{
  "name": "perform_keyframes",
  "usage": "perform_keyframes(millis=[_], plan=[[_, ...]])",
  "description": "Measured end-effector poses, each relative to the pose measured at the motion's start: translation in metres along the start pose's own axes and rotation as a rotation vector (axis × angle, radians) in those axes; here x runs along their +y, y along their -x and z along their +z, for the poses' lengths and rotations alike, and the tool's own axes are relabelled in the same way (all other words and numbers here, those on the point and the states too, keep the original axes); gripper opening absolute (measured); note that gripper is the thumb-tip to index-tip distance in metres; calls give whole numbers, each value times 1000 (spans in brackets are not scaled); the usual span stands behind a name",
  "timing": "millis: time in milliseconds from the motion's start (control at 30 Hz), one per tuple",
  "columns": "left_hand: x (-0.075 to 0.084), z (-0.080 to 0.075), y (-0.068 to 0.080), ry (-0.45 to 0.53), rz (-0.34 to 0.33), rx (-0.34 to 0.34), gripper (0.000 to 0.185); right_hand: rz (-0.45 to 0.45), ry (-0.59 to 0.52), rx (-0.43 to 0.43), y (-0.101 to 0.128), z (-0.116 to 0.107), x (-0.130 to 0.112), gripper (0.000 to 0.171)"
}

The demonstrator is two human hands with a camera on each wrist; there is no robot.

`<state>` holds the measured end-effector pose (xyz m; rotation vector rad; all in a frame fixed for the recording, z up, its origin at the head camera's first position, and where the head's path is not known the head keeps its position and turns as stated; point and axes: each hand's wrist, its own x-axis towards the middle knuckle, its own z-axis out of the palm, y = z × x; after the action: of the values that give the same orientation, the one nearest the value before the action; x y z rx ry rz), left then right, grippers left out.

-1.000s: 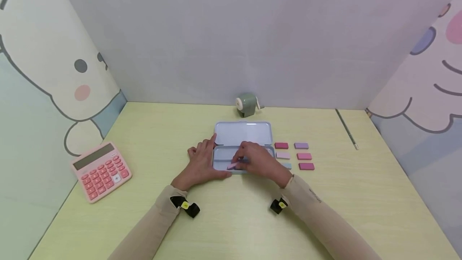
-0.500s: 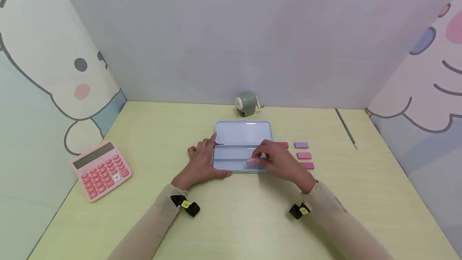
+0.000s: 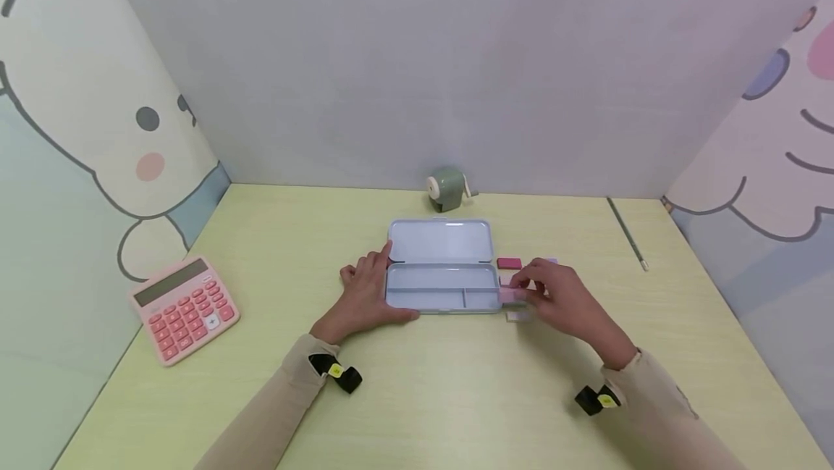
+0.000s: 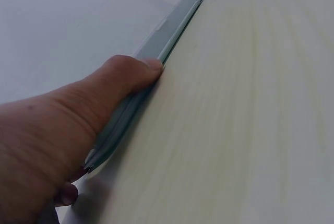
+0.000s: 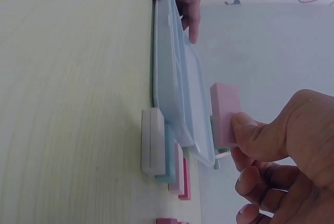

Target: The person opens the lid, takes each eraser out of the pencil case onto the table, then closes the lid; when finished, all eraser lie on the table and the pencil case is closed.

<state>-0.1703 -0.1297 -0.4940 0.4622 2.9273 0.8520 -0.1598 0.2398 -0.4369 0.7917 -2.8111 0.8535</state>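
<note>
An open pale blue pencil case lies flat on the desk, and its divided tray shows nothing inside. My left hand holds the case's left end, the thumb against the front edge and a finger over the far side. My right hand hovers just past the case's right end and pinches a light pink eraser between thumb and fingers. Under it a white eraser lies beside the case.
More erasers lie right of the case, a dark pink one among them; my right hand hides part of the group. A pink calculator sits at the left, a green pencil sharpener behind the case, a pencil at the far right.
My right hand has moved right, from over the case's tray to beyond its right end, carrying the light pink eraser. The left hand has stayed in place.
</note>
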Motion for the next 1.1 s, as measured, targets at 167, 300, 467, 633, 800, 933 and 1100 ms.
perform_keyframes(millis=[167, 300, 467, 633, 800, 933, 1100], plan=[[1, -1, 1, 5, 0, -2, 142, 16, 14, 9, 13, -14, 8, 16], [2, -1, 1, 7, -2, -10, 143, 67, 32, -42, 22, -25, 12, 15], [3, -2, 1, 7, -5, -14, 142, 81, 63, -84, 31, -34, 19, 15], [4, -3, 1, 9, -11, -13, 142, 128, 73, -127, 41, -35, 26, 16], [4, -3, 1, 13, -6, -16, 142, 141, 71, -141, 49, -34, 32, 16], [2, -2, 0, 8, -7, -13, 141, 158, 62, -140, 50, -31, 35, 13], [2, -1, 0, 6, -6, -4, 141, 187, 91, -114, 53, -30, 37, 11]])
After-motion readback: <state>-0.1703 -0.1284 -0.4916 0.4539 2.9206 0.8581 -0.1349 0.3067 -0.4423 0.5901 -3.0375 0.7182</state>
